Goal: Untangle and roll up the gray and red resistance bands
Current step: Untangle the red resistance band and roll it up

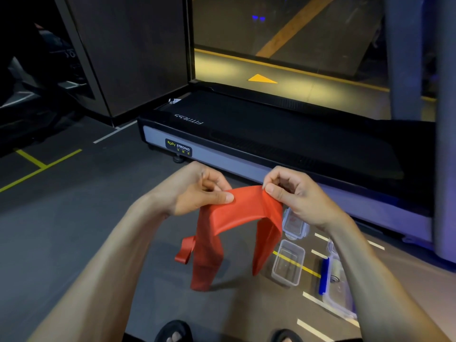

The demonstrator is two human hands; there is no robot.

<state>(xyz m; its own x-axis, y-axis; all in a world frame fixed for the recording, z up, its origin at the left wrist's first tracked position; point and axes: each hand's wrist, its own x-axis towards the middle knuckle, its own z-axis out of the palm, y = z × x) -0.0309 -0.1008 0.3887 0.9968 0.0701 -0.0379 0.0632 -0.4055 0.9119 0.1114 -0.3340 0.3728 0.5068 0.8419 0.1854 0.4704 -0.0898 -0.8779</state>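
Dark gym flooring marked with yellow and white lines lies beneath the red resistance band, which is held up in the air at chest height, just in front of a treadmill. Its top span is pinched between thumb and fingers of the left hand at one end and the right hand at the other, while both ends hang down, the left one folded and trailing a small loop. No gray band can be made out. Untangling of the red band appears to be the step in hand; next, the hanging lengths would need to be straightened flat before rolling is begun. Clear plastic containers stand on the floor nearby.
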